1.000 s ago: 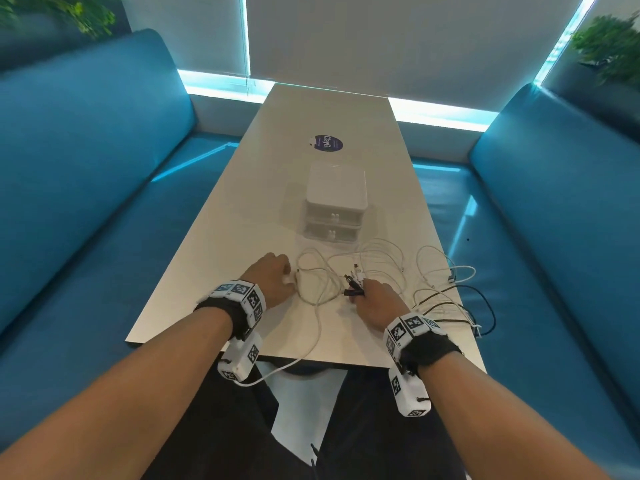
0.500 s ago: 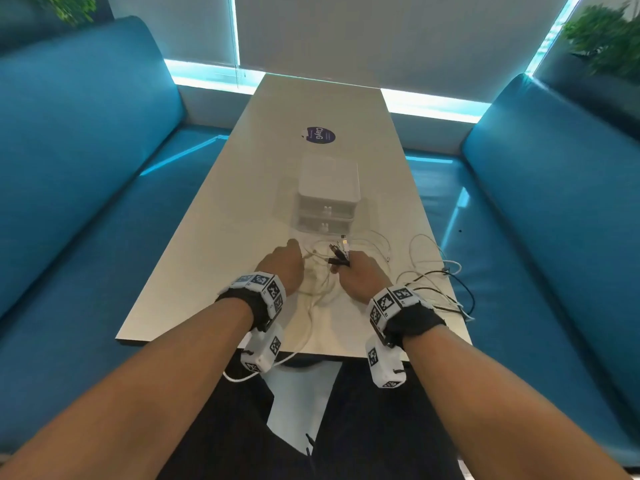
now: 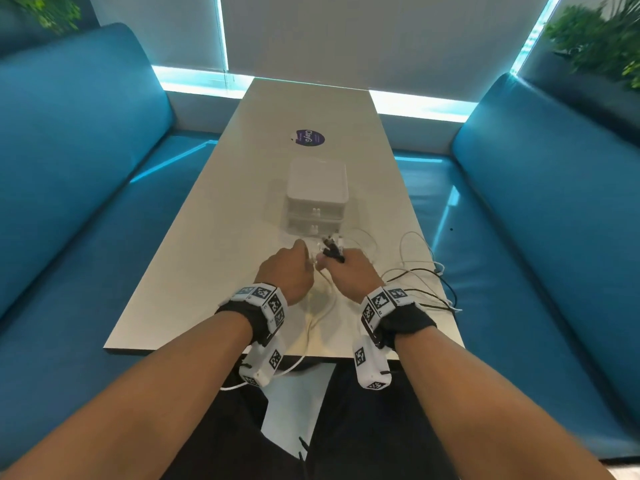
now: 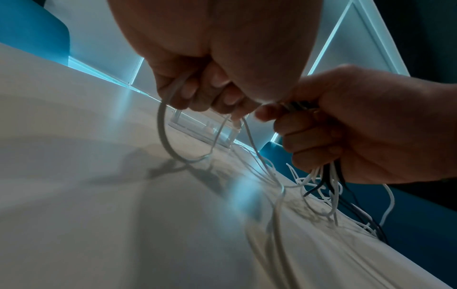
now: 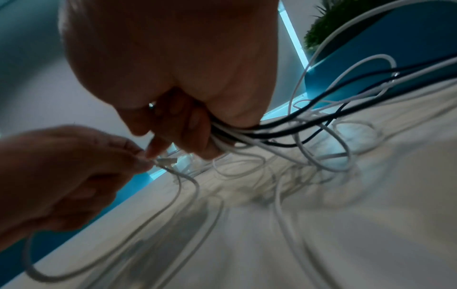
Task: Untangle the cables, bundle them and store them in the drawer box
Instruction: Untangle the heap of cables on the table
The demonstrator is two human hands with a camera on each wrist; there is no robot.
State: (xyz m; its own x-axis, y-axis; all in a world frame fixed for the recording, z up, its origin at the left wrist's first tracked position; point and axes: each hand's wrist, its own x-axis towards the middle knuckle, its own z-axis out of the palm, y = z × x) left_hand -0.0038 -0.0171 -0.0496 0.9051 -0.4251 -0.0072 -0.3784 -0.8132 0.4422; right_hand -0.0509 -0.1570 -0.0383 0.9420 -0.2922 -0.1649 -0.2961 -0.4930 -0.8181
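Observation:
White and black cables (image 3: 420, 271) lie tangled on the table's near right part. My right hand (image 3: 349, 268) grips a bunch of them, their plug ends (image 3: 332, 249) sticking up out of the fist; in the right wrist view the cable bunch (image 5: 247, 133) trails away over the table. My left hand (image 3: 289, 268) is close beside it, fingers curled round a white cable (image 4: 164, 127) and pinching its white plug (image 5: 167, 161). That cable loops down off the table's near edge. The white drawer box (image 3: 317, 199) stands just beyond both hands, both drawers closed.
The long pale table (image 3: 207, 254) runs between two blue benches (image 3: 69, 188). A round purple sticker (image 3: 306, 137) lies beyond the box. Some cables reach the table's right edge (image 3: 446, 299). Plants stand in the far corners.
Both hands have moved forward toward the drawer box and come together. The right hand has carried its cable bunch along; the left has brought the white cable's plug up to it.

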